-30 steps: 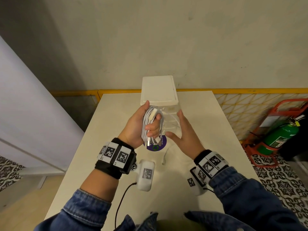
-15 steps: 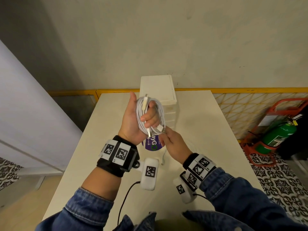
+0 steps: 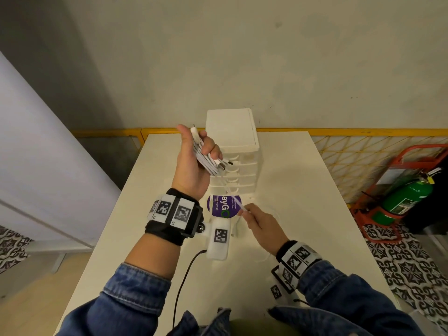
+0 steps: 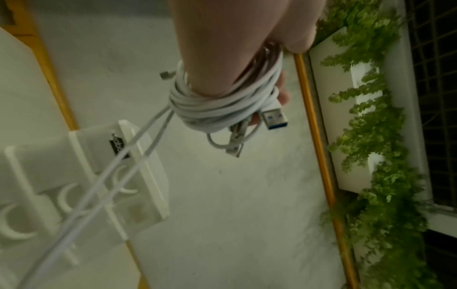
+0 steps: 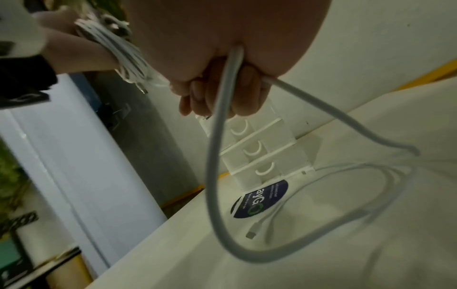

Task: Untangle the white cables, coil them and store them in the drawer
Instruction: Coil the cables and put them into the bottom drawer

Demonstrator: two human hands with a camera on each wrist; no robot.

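While the left hand (image 3: pixel 194 163) grips a wound coil (image 4: pixel 222 109) above the desk (image 3: pixel 303 190), the right hand (image 3: pixel 264 224) fingers pinch a loose cable strand (image 5: pixel 217 156) (another lies uncoiled), and the drawer unit (image 3: pixel 232 151) looks unopened, so storing remains.

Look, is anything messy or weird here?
A bit. The coiled white cable bundle in the left hand has loose strands trailing to the right hand. Another thin white cable sprawls uncoiled on the white table.
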